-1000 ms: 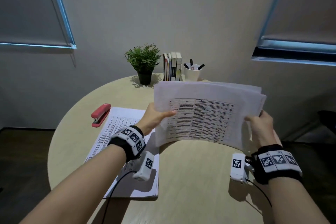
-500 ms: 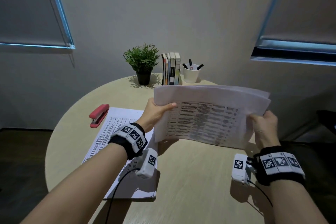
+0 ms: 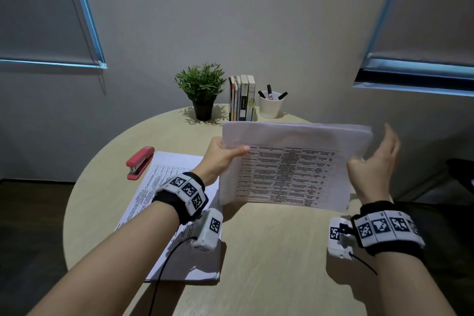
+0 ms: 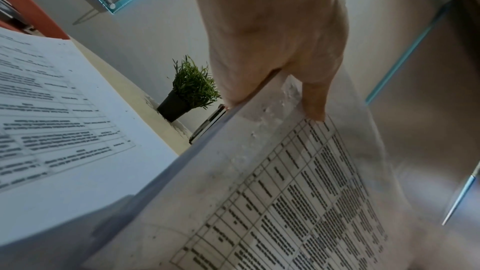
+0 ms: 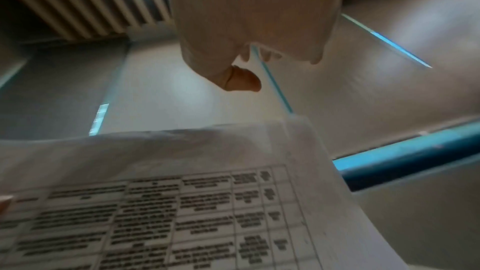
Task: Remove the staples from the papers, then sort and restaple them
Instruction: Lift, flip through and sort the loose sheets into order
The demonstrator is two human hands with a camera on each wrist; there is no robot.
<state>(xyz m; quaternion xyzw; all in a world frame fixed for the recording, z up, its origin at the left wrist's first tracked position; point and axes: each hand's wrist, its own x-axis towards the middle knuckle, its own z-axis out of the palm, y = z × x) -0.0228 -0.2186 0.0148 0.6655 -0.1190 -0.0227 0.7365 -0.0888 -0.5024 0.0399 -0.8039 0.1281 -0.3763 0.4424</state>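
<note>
My left hand [image 3: 223, 156] grips the left edge of a stack of printed sheets [image 3: 292, 167], held upright above the round table [image 3: 269, 251]. In the left wrist view the thumb [image 4: 314, 100] presses the front page of the sheets [image 4: 272, 192]. My right hand [image 3: 377, 164] is off the right edge of the stack with its fingers spread, holding nothing. The right wrist view shows that hand [image 5: 249, 28] above the sheets [image 5: 207, 202] and apart from them. A second pile of papers [image 3: 164, 202] lies flat on the table under my left forearm. A red stapler [image 3: 139, 162] rests beside its far left corner.
At the table's far edge stand a potted plant [image 3: 201, 90], a few upright books [image 3: 242, 97] and a white cup of pens [image 3: 270, 105]. Bare tabletop shows in front of the held sheets. Walls and window blinds lie behind.
My right hand let go of the stack's right edge and opened, moving up and to the right. The left hand keeps its grip and the stack stands more upright.
</note>
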